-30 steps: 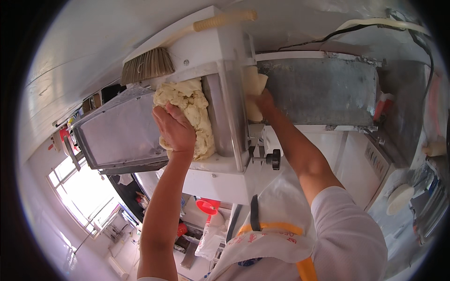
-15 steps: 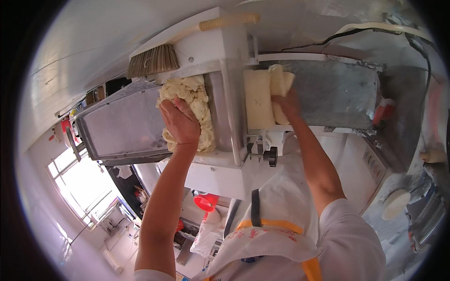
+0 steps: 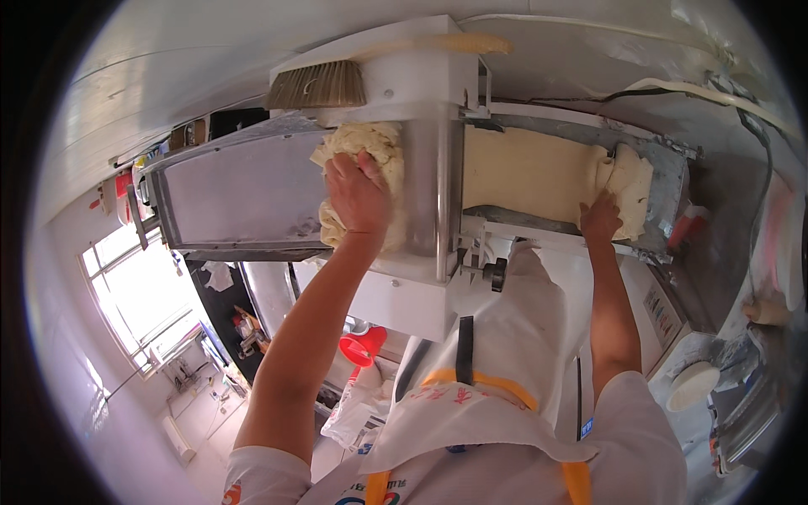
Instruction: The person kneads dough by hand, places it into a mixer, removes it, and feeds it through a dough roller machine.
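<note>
- Rollers of the white dough-sheeting machine point(image 3: 425, 168) are the landmark and the main worry: the left hand point(image 3: 358, 194) presses, fingers spread flat, on the lumpy dough mass point(image 3: 370, 156) right against the feed side of the roller housing. I'd judge fingers could be drawn in if the hand follows the dough too close.
- Flat dough sheet point(image 3: 530, 172) lies on the metal tray to the right of the rollers; the right hand point(image 3: 599, 220) pinches its folded far end. If that end bunches or is pulled unevenly, the sheet could tear or slide off the tray edge.
- Apron point(image 3: 505, 362) hangs just below the rollers, beside a black knob point(image 3: 497, 273); loose cloth could catch there.
- Brush point(image 3: 320, 84) with pale bristles rests on top of the machine, above the rollers; it looks liable to shake off into the dough.
- White sack with printing point(image 3: 358, 417) sits on the floor below the rollers, next to a red funnel point(image 3: 364, 347).
- Rectangular label point(image 3: 661, 316) with coloured marks is stuck on the cabinet side, lower right of the rollers; too small to make out.
</note>
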Demonstrator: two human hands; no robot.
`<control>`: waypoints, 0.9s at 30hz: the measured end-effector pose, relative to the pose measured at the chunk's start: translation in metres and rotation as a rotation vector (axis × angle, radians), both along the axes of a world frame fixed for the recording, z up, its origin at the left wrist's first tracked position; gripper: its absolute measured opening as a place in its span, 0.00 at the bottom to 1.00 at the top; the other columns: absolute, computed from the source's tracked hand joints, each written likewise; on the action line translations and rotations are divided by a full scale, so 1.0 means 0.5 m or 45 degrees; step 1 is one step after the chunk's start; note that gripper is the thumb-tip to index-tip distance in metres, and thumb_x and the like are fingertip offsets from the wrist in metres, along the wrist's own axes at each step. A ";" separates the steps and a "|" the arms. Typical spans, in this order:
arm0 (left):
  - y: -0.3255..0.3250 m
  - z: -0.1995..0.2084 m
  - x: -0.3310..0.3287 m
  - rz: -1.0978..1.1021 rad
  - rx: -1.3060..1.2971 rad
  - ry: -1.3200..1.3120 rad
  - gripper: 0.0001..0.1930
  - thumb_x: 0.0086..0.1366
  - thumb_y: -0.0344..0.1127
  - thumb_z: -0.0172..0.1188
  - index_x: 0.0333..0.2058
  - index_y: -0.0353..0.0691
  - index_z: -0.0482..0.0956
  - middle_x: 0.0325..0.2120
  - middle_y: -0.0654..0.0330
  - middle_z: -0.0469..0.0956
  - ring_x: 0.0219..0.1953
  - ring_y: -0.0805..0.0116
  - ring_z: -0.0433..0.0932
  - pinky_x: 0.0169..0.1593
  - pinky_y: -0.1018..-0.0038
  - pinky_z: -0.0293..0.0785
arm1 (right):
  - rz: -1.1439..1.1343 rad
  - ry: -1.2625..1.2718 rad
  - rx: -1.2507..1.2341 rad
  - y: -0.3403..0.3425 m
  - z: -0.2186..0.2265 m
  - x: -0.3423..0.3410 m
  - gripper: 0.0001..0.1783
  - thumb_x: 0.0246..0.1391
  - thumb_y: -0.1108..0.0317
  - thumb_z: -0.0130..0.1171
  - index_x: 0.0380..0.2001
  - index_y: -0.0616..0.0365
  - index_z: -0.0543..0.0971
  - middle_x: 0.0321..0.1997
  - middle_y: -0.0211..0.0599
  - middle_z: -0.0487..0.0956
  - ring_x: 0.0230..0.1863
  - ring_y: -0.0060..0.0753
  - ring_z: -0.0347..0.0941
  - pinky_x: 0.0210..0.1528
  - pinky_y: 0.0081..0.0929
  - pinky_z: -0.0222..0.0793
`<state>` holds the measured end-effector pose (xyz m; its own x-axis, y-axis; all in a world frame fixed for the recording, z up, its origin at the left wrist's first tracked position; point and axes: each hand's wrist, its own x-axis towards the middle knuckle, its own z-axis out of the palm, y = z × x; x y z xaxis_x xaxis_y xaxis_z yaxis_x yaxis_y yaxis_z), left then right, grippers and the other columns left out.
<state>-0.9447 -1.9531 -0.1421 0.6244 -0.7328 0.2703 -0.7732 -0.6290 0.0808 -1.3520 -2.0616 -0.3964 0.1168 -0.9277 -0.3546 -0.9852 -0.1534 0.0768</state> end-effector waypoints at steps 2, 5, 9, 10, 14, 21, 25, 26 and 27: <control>0.005 0.000 0.004 -0.013 -0.004 -0.015 0.15 0.76 0.44 0.50 0.38 0.35 0.66 0.37 0.44 0.70 0.40 0.38 0.73 0.41 0.47 0.70 | -0.056 -0.058 0.021 0.000 -0.012 0.009 0.39 0.59 0.44 0.63 0.67 0.55 0.67 0.60 0.45 0.79 0.58 0.54 0.76 0.51 0.56 0.74; 0.014 -0.006 -0.001 -0.017 0.001 0.042 0.14 0.77 0.41 0.48 0.38 0.33 0.66 0.36 0.42 0.70 0.40 0.38 0.72 0.43 0.48 0.68 | -0.245 -0.193 0.179 -0.011 0.037 0.022 0.35 0.60 0.48 0.63 0.64 0.56 0.70 0.59 0.46 0.80 0.57 0.55 0.77 0.52 0.54 0.74; 0.004 -0.001 -0.005 -0.013 -0.002 0.077 0.14 0.77 0.40 0.47 0.38 0.32 0.66 0.36 0.41 0.71 0.40 0.37 0.71 0.44 0.48 0.68 | -0.316 -0.540 -0.068 0.024 0.061 0.005 0.28 0.59 0.58 0.66 0.59 0.57 0.74 0.50 0.48 0.83 0.53 0.57 0.79 0.53 0.53 0.74; 0.004 0.000 -0.005 -0.015 -0.009 0.088 0.14 0.77 0.40 0.47 0.38 0.32 0.66 0.36 0.41 0.71 0.39 0.37 0.72 0.43 0.48 0.68 | -0.315 -0.609 -0.086 0.038 0.065 0.002 0.27 0.60 0.59 0.65 0.58 0.59 0.74 0.50 0.49 0.83 0.53 0.58 0.78 0.53 0.53 0.74; -0.012 0.025 -0.029 -0.123 -0.032 0.084 0.14 0.77 0.40 0.47 0.38 0.34 0.67 0.36 0.42 0.72 0.39 0.36 0.73 0.42 0.47 0.69 | -0.320 -0.902 -0.151 0.107 0.056 -0.019 0.23 0.60 0.63 0.64 0.54 0.62 0.75 0.52 0.51 0.82 0.53 0.58 0.78 0.54 0.51 0.73; 0.037 0.092 0.000 -0.245 0.125 0.134 0.10 0.71 0.39 0.55 0.39 0.36 0.74 0.39 0.43 0.76 0.43 0.36 0.75 0.47 0.47 0.72 | -0.324 -1.138 -0.033 0.208 0.148 -0.060 0.15 0.61 0.64 0.64 0.47 0.60 0.78 0.42 0.46 0.84 0.46 0.50 0.82 0.51 0.38 0.75; 0.143 0.208 0.093 -0.199 0.613 0.356 0.10 0.59 0.34 0.62 0.38 0.36 0.83 0.40 0.44 0.81 0.46 0.39 0.79 0.49 0.51 0.76 | -0.555 -1.082 0.027 0.271 0.191 -0.140 0.14 0.60 0.64 0.63 0.45 0.59 0.79 0.41 0.43 0.85 0.44 0.44 0.83 0.50 0.35 0.76; 0.157 0.228 0.105 -0.125 0.633 0.518 0.11 0.57 0.34 0.63 0.37 0.35 0.83 0.40 0.43 0.83 0.45 0.39 0.81 0.48 0.52 0.77 | -0.518 -1.070 -0.018 0.287 0.169 -0.175 0.13 0.60 0.64 0.63 0.45 0.59 0.79 0.41 0.42 0.85 0.44 0.44 0.83 0.50 0.35 0.76; 0.186 0.207 0.125 -0.120 0.647 0.537 0.12 0.55 0.36 0.66 0.36 0.35 0.83 0.37 0.45 0.83 0.43 0.41 0.81 0.46 0.54 0.77 | -0.467 -1.073 -0.043 0.300 0.160 -0.193 0.13 0.60 0.64 0.63 0.45 0.59 0.79 0.41 0.42 0.85 0.44 0.43 0.83 0.50 0.35 0.76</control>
<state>-0.8821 -1.8599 -0.0384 0.5281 -0.7611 -0.3766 -0.7937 -0.6001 0.1000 -1.4487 -1.9116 -0.3162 0.0205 -0.9660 -0.2577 -0.7039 0.1691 -0.6899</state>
